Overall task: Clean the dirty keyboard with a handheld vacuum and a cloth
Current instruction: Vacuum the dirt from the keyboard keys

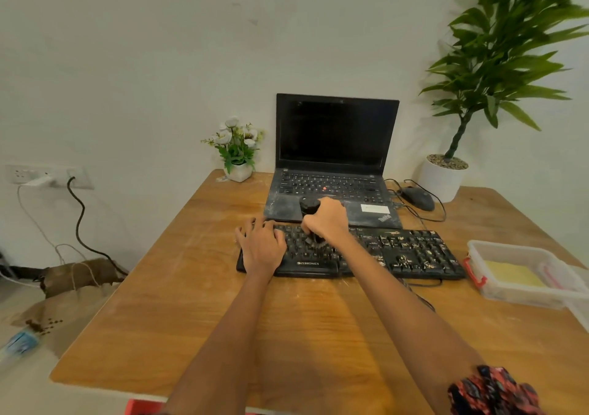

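— Where are the hands?

— Both arms reach forward over the wooden counter. The left hand lies flat, fingers spread, pressed on the left end of the black Zebronics keyboard. The right hand is closed in a fist around a small black handheld vacuum, held upright with its rounded top above the knuckles and its brush end down on the keys near the middle-left of the board.

— And the keyboard itself?

— It lies across the counter just in front of an open ThinkPad laptop, whose screen is dark and whose palm rest looks dusty. Pale crumbs and specks are scattered over the keys on the right half.

— What else is on the counter?

— A black wired mouse sits right of the laptop, with its cable looped near it. A small white pot of white flowers stands at the back left of the laptop, and a tall green plant in a white pot at the back right corner, against a plain pale wall.

— Any containers?

— A clear plastic box with red latches stands at the right edge, well apart from the hands. Inside lies a folded yellow cloth; something pinkish beside it is too blurred to name.

— And off the counter?

— A wall socket on the left with plugs and cables hanging to the floor, where brown paper lies crumpled.
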